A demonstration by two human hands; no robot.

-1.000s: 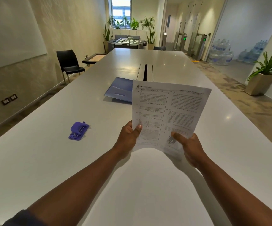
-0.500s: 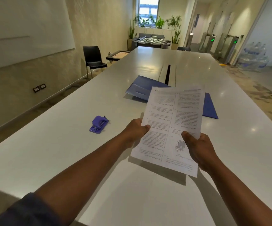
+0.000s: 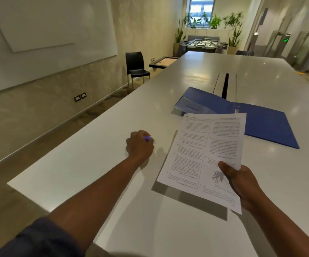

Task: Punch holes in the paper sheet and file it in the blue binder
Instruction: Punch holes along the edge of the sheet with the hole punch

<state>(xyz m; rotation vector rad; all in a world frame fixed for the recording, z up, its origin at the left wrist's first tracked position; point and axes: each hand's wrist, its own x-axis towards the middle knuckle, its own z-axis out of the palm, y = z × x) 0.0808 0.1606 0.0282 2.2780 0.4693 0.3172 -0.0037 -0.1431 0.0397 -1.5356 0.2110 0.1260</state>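
Note:
A printed paper sheet (image 3: 203, 154) hovers just above the white table (image 3: 113, 191), pinched at its near right edge by my right hand (image 3: 240, 182). My left hand (image 3: 139, 146) is to the left of the sheet, curled over the purple hole punch (image 3: 147, 138). Only a sliver of the punch shows between the fingers. Beyond the sheet lies the blue binder (image 3: 265, 125), spread open flat, its metal clip (image 3: 236, 110) at the spine.
A dark cable slot (image 3: 225, 86) runs along the table's middle behind the binder. A black chair (image 3: 136, 68) stands by the left wall. The table's left edge is near my left arm. A foosball table and plants stand at the far end.
My left hand has let go of the sheet and moved left onto the hole punch. The right hand alone now holds the sheet, lowered toward the table.

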